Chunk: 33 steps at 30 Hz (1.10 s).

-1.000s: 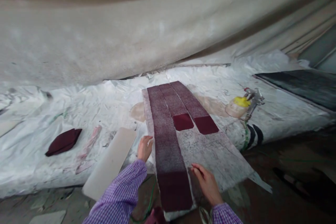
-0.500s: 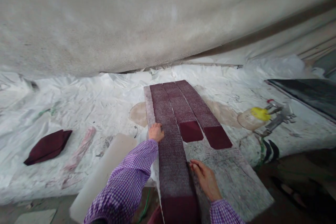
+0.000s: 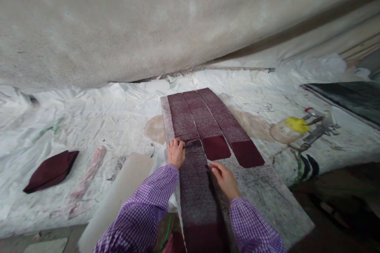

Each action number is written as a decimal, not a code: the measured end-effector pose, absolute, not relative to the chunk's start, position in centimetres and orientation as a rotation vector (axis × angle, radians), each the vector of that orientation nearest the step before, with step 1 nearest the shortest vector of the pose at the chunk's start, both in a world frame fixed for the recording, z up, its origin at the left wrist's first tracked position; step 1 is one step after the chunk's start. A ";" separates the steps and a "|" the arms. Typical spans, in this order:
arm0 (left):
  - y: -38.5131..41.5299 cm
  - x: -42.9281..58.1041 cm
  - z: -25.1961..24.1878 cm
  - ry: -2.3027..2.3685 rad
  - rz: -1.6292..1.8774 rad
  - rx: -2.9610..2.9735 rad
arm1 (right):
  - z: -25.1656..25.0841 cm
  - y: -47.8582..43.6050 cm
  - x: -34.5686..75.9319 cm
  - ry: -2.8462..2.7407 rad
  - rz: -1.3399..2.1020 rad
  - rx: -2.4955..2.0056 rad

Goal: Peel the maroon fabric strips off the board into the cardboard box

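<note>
A long maroon fabric strip [image 3: 196,193] with pale speckling runs toward me, its near end plain dark maroon. My left hand [image 3: 176,153] has its fingers curled on the strip's left edge, near a crosswise crease or edge. On the right edge, my right hand [image 3: 223,178] pinches the fabric between thumb and fingers, and that side stands slightly raised over a shadow. Beyond and beside it, speckled maroon strips [image 3: 213,114] lie side by side with narrow gaps, two ending in plain maroon patches. Under them is a grey, stained board [image 3: 258,193].
White plastic sheeting [image 3: 118,114] covers the work surface. A spray gun [image 3: 320,126] with a yellow-topped cup lies right, near a dark panel [image 3: 347,99]. Folded maroon cloth [image 3: 50,170] and a foam-like pale sheet [image 3: 124,189] lie left. A grey curtain [image 3: 148,23] hangs behind.
My right hand has moved away from me along the strip's right edge. My left hand stays at the left edge, and a crosswise crease or edge now shows beside it.
</note>
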<state>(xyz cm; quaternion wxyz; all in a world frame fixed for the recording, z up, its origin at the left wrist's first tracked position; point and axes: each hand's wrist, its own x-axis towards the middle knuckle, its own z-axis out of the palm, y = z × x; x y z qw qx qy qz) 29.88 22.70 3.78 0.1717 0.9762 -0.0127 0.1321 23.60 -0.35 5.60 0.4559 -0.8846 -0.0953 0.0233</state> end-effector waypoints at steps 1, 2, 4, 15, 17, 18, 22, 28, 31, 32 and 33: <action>22.7 29.7 3.9 -0.044 0.397 2.760 | 5.9 0.3 24.7 -0.286 0.023 -2.224; 22.7 29.5 4.0 -0.052 0.415 2.747 | 6.1 1.0 25.8 -0.337 -0.012 -2.266; 22.7 29.2 4.0 -0.068 0.441 2.717 | 6.6 2.8 28.3 -0.446 -0.066 -2.344; 25.9 28.5 4.7 -0.001 0.480 2.327 | 6.9 7.5 35.2 -0.857 0.003 -2.642; 26.7 29.0 5.1 0.063 0.449 2.214 | 7.0 7.3 35.0 -0.873 0.005 -2.666; 26.9 29.5 5.2 0.053 0.397 2.166 | 7.1 7.3 34.8 -0.882 0.005 -2.670; 26.7 32.0 4.7 -0.106 0.058 2.023 | 8.1 7.0 33.9 -0.924 0.023 -2.656; 26.5 34.2 3.3 -0.132 -0.162 1.886 | 12.3 5.0 30.2 -0.982 0.149 -2.607; 27.2 33.3 4.3 -0.136 -0.162 1.766 | 14.2 3.8 28.4 -0.992 0.198 -2.559; 27.4 32.6 4.9 -0.146 -0.159 1.712 | 14.5 3.6 28.0 -0.986 0.208 -2.548; 27.5 31.7 5.6 -0.164 -0.163 1.655 | 14.7 3.4 27.9 -0.979 0.216 -2.538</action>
